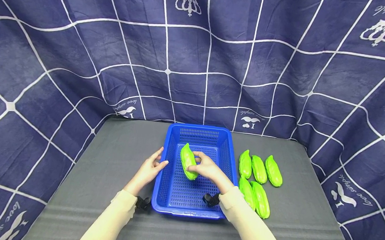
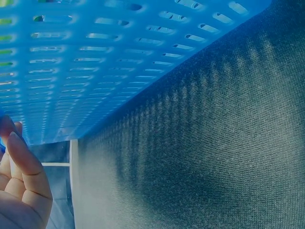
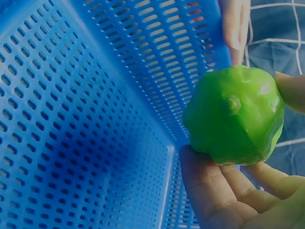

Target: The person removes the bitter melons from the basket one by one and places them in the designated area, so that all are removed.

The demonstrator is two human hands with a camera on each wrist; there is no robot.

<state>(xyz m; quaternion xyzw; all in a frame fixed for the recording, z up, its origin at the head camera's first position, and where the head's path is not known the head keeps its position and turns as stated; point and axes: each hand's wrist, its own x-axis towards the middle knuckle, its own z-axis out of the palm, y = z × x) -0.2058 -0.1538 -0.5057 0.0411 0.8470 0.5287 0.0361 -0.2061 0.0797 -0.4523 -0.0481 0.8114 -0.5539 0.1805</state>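
Observation:
My right hand (image 1: 207, 167) holds a glossy green, ribbed bitter melon (image 1: 187, 162) between thumb and fingers, above the inside of a blue perforated plastic basket (image 1: 188, 212). In the right wrist view the knobbed end of the bitter melon (image 3: 231, 119) faces the camera, with fingers (image 3: 209, 188) beneath it. At the basket's left rim, my left hand (image 1: 149, 170) grips the edge with its thumb and fingertips. The left wrist view shows the curled fingers (image 2: 26, 176) beside the basket's outer wall (image 2: 105, 52).
Right of the basket, several more bitter melons (image 1: 259, 169) lie on the grey table (image 1: 115, 166) in two groups, a front pair (image 1: 259, 200) partly behind the right forearm. A dark blue curtain with white lines (image 1: 191, 58) hangs behind the table.

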